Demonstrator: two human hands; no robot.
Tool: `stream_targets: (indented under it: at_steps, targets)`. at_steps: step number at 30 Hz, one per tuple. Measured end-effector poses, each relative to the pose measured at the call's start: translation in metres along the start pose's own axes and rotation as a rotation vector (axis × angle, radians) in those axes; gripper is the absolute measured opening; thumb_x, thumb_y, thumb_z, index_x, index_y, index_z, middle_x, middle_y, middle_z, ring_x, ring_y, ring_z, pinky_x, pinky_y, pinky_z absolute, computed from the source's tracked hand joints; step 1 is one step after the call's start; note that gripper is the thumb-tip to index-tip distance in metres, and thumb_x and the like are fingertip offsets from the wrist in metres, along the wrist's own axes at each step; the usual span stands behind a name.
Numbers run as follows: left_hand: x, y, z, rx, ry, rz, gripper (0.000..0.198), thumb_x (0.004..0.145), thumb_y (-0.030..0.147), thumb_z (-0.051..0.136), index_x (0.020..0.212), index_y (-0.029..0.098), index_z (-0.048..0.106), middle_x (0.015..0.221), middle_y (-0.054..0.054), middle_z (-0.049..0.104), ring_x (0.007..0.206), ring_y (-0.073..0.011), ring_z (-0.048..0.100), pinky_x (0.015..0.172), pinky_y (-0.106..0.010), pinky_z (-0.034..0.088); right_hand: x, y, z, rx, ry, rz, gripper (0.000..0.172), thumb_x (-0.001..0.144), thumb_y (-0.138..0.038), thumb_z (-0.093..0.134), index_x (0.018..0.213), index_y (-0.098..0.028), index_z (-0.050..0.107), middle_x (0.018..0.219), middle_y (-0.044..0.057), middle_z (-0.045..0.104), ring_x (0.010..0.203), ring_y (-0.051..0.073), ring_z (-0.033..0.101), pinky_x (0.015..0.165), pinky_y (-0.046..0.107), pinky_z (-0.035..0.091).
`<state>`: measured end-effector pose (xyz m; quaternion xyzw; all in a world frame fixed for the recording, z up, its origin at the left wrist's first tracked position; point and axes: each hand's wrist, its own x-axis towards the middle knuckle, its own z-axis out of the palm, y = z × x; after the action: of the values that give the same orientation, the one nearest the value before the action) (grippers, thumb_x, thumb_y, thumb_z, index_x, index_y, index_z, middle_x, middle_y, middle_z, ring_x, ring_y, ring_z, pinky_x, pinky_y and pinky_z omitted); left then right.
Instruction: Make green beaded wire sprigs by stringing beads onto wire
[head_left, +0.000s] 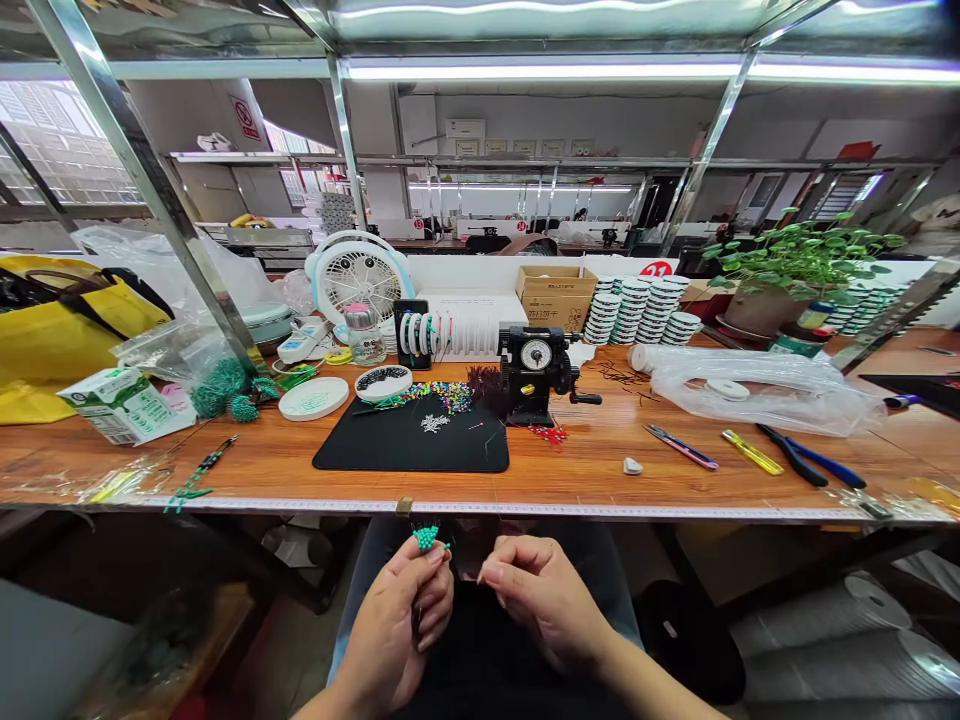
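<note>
My left hand is closed, pinching a small cluster of green beads between thumb and forefinger. Thin dark strands stick up from the cluster, and a separate green bead shows at its right side. To the right, my right hand is closed in a pinch, thumb against forefinger. Whatever lies between those fingertips is too small to make out. Both hands are above my lap, just in front of the table edge. Beyond them a black mat carries colourful beads and a small white pile.
A hand-cranked winding machine with white spools stands behind the mat. Pliers, a pink-handled tool and a yellow cutter lie right. A ruler strip lines the front edge. A fan stands at back left.
</note>
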<state>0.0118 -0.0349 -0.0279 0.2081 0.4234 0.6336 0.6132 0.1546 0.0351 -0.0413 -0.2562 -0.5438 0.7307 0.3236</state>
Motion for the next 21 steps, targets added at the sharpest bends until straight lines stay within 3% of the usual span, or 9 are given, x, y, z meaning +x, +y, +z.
stream_targets:
  at_steps: [4, 8, 11, 13, 17, 21]
  targets:
    - [0.0004, -0.0014, -0.0009, 0.018, -0.002, -0.021, 0.021, 0.082, 0.026, 0.054, 0.067, 0.018, 0.042, 0.05, 0.008, 0.03, 0.041, -0.0048, 0.02, 0.037, -0.018, 0.013, -0.0014, -0.0046, 0.0035, -0.358, 0.148, -0.21, 0.023, 0.081, -0.033, 0.059, 0.068, -0.014, 0.066, 0.064, 0.001, 0.055, 0.061, 0.011, 0.047, 0.06, 0.024, 0.038]
    - [0.0023, -0.0035, -0.0031, 0.119, -0.002, -0.055, 0.025, 0.078, 0.03, 0.062, 0.065, 0.017, 0.045, 0.046, 0.01, 0.026, 0.04, -0.0038, 0.013, 0.036, -0.017, 0.009, -0.0023, -0.0049, 0.0067, -0.455, 0.126, -0.214, 0.012, 0.078, -0.027, 0.062, 0.077, -0.016, 0.067, 0.071, 0.002, 0.061, 0.067, 0.013, 0.053, 0.064, 0.024, 0.041]
    - [0.0035, -0.0034, -0.004, 0.178, -0.01, -0.048, 0.024, 0.075, 0.032, 0.067, 0.068, 0.014, 0.053, 0.05, 0.007, 0.038, 0.045, -0.004, 0.028, 0.042, -0.015, 0.024, -0.001, -0.0038, 0.0074, -0.44, 0.081, -0.15, 0.022, 0.07, -0.025, 0.071, 0.09, -0.018, 0.067, 0.078, 0.001, 0.065, 0.068, 0.013, 0.055, 0.061, 0.022, 0.042]
    - [0.0036, -0.0023, -0.0037, 0.233, -0.034, -0.059, 0.024, 0.073, 0.033, 0.069, 0.072, 0.013, 0.057, 0.058, 0.004, 0.046, 0.053, -0.0054, 0.036, 0.048, -0.016, 0.03, 0.0001, -0.0042, 0.0065, -0.451, 0.064, -0.183, 0.022, 0.073, -0.028, 0.069, 0.094, -0.021, 0.069, 0.08, 0.002, 0.067, 0.07, 0.014, 0.057, 0.063, 0.022, 0.043]
    - [0.002, -0.0015, -0.0038, 0.309, -0.008, -0.046, 0.03, 0.073, 0.039, 0.067, 0.068, 0.016, 0.049, 0.052, 0.008, 0.036, 0.046, -0.0045, 0.025, 0.042, -0.017, 0.019, -0.0024, -0.0067, 0.005, -0.625, 0.04, -0.26, 0.014, 0.08, -0.025, 0.059, 0.077, -0.019, 0.072, 0.069, 0.002, 0.067, 0.064, 0.013, 0.057, 0.061, 0.022, 0.041]
    - [0.0, -0.0041, -0.0067, 0.294, 0.102, 0.12, 0.029, 0.075, 0.039, 0.065, 0.069, 0.019, 0.045, 0.054, 0.008, 0.036, 0.047, -0.0056, 0.029, 0.045, -0.017, 0.026, -0.0098, -0.0082, 0.0085, -0.784, -0.034, -0.35, 0.013, 0.074, -0.018, 0.059, 0.064, -0.015, 0.065, 0.06, 0.001, 0.061, 0.056, 0.011, 0.052, 0.054, 0.022, 0.037]
